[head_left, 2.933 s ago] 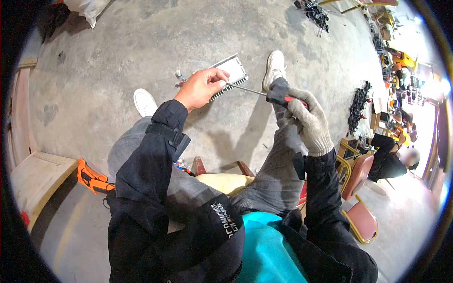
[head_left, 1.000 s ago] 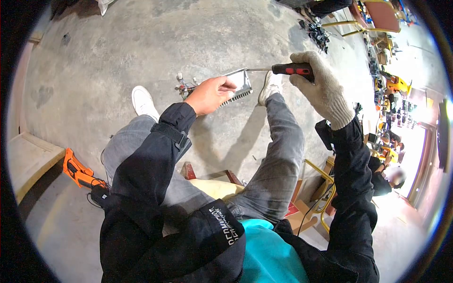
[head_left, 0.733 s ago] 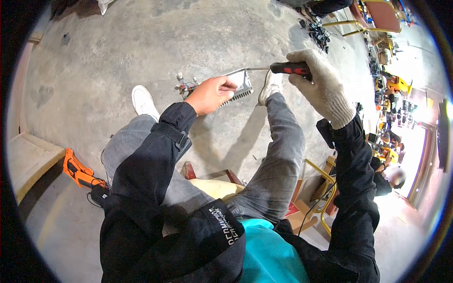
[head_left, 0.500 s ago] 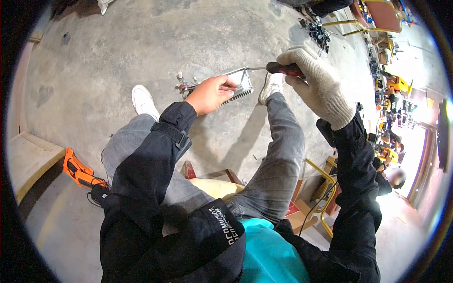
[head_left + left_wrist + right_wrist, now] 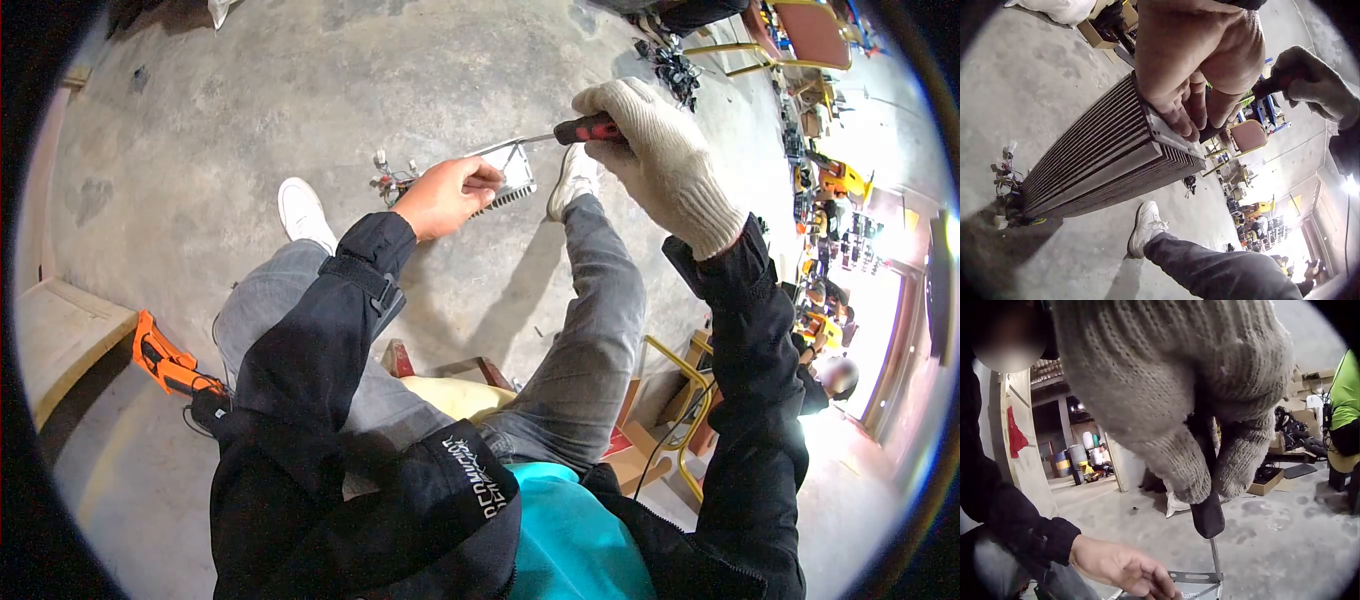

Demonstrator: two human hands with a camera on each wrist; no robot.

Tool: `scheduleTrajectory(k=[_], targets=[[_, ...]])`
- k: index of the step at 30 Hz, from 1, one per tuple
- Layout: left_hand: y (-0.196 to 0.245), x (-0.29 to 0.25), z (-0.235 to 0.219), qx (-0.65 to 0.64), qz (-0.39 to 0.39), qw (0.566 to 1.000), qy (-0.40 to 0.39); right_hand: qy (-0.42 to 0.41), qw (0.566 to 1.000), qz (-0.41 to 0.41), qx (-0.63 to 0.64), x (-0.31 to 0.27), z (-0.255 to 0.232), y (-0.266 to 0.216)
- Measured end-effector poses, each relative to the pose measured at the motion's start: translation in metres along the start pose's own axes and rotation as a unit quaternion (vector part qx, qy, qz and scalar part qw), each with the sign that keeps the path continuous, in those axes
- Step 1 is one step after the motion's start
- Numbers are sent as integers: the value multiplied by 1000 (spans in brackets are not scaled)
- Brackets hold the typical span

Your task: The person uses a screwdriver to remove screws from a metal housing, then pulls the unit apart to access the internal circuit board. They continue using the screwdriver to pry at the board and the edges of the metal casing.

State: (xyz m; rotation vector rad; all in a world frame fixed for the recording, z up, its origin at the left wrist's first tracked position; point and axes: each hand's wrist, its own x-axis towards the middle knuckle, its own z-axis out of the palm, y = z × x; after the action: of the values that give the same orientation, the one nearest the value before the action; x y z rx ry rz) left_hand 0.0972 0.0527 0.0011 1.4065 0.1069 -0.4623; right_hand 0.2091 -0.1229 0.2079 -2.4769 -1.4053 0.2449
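Note:
My bare left hand (image 5: 447, 197) bends its fingers over the upper end of a finned metal box (image 5: 1104, 153), fingertips on its end plate. Wires (image 5: 1007, 172) come out at the box's lower end near the floor. A white-grey knitted glove covers my right hand (image 5: 665, 160). It grips the black and red handle of a screwdriver (image 5: 588, 129) between thumb and fingers. The shank runs toward the box's far top corner, and in the right wrist view it meets the slotted end plate (image 5: 1194, 575) beside my left fingertips. The left palm hides part of the box.
White shoes (image 5: 303, 212) stand on either side of the box on the concrete floor. A wooden bench (image 5: 75, 335) and an orange tool (image 5: 168, 360) are at the left. A chair (image 5: 815, 35) and a heap of black parts (image 5: 675, 72) stand at the upper right.
The left hand has gone from the screwdriver's tip to the box's end. The right hand, still with the screwdriver, rose and swung right, then lately shifted up and left.

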Motion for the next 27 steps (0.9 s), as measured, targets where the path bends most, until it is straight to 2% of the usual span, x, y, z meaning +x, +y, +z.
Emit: scheduleTrajectory(k=[2, 3, 5, 6, 8, 9, 11, 12, 15, 19, 21, 22, 25, 27], targets=[[-2, 2, -1, 5, 7, 1000, -7, 4, 996, 86, -27, 2, 1, 0], [-4, 2, -1, 11, 13, 1000, -15, 4, 996, 86, -27, 2, 2, 2], [-6, 3, -1, 11, 16, 1000, -16, 7, 989, 150, 6, 2, 5, 5], [-5, 3, 0, 10, 20, 1000, -18, 7, 989, 150, 6, 1, 5, 3], [-3, 2, -1, 19, 12, 1000, -16, 33, 996, 87, -17, 0, 2, -3], [-1, 2, 0, 27, 3, 1000, -12, 33, 996, 86, -19, 0, 1, -2], [-1, 1, 1, 17, 6, 1000, -14, 22, 998, 25, -47, -2, 4, 0], [-1, 1, 1, 8, 7, 1000, -18, 23, 998, 24, -48, -2, 5, -3], [4, 0, 1, 19, -4, 1000, -21, 26, 985, 128, -108, 1, 11, -10], [1, 0, 1, 6, -6, 1000, -20, 18, 988, 117, -95, -2, 3, -16], [1, 0, 0, 6, 0, 1000, -15, -6, 995, 9, -103, -5, -1, -8], [0, 0, 0, 5, 1, 1000, -14, -7, 995, 9, -103, -7, -1, -7], [1, -1, 1, 12, 12, 1000, -19, -16, 994, 32, -106, -9, 3, -6], [0, 0, 2, -10, 8, 1000, -7, -19, 987, 140, -77, -12, 5, -10]])
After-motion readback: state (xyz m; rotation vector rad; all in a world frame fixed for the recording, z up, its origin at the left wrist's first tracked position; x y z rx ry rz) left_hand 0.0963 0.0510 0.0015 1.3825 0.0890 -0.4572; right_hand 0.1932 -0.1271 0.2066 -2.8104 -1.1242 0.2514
